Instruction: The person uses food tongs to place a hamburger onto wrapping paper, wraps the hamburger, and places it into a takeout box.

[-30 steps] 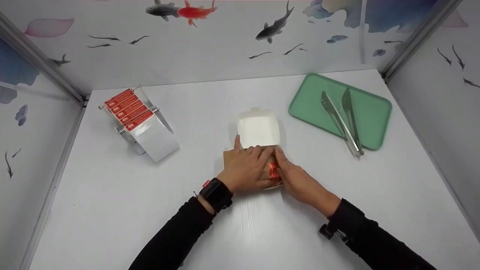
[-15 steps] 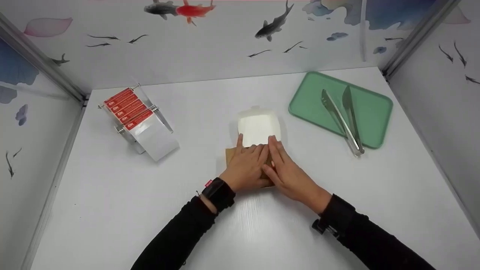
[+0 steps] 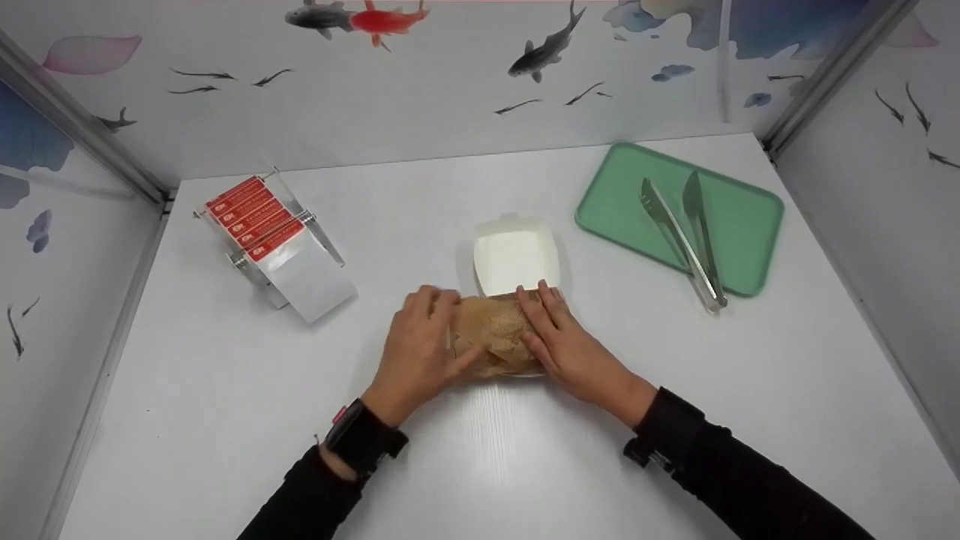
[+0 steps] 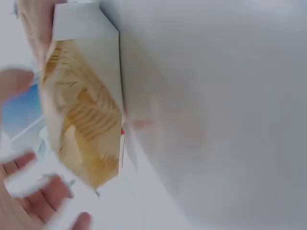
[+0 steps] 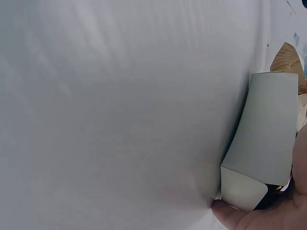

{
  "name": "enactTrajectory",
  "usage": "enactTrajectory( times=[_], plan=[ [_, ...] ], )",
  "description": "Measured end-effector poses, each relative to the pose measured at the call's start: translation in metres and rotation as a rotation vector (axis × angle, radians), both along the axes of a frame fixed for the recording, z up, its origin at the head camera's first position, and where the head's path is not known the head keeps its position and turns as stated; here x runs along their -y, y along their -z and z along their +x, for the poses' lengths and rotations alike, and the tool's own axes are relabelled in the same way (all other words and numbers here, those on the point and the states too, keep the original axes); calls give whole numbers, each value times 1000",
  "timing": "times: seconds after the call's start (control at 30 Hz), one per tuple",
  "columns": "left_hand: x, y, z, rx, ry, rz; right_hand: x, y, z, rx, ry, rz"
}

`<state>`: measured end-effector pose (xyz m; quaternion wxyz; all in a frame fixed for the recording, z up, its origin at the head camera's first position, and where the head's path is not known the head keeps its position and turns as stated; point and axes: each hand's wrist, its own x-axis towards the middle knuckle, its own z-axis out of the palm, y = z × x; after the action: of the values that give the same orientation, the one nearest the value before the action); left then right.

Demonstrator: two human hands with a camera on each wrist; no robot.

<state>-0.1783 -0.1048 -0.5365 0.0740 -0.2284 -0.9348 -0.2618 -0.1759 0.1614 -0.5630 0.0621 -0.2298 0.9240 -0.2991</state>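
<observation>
A small white clamshell box (image 3: 516, 259) stands on the table with its lid folded back. Brown printed wrapping paper (image 3: 491, 326) fills its near half and sticks out on the left; whatever the paper covers is hidden. At the paper's left end is my left hand (image 3: 416, 352), its thumb close to the paper. The left wrist view shows that hand's fingers (image 4: 53, 191) spread apart beside the paper's loose, pointed end. My right hand (image 3: 581, 352) rests on the right part of the paper with fairly straight fingers, and one fingertip (image 5: 223, 208) touches the box's low corner.
Metal tongs (image 3: 686, 247) lie across a green tray (image 3: 750, 255) at the back right. On the back left stands a label dispenser (image 3: 262, 232) with a roll of red labels. Printed wall panels (image 3: 450, 112) enclose the white table.
My left hand has moved left off the top of the paper to its left end, uncovering the paper. The right hand moved left onto the paper, covering the red patch seen earlier.
</observation>
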Motion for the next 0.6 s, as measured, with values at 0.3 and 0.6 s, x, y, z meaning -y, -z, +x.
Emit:
enactTrajectory(
  times=[0.3,0.6],
  plan=[
    [14,15,18,858,-154,686,-2,0,0,35,23,6],
    [-6,18,20,588,-140,774,-2,-1,0,35,33,-24]
  ],
)
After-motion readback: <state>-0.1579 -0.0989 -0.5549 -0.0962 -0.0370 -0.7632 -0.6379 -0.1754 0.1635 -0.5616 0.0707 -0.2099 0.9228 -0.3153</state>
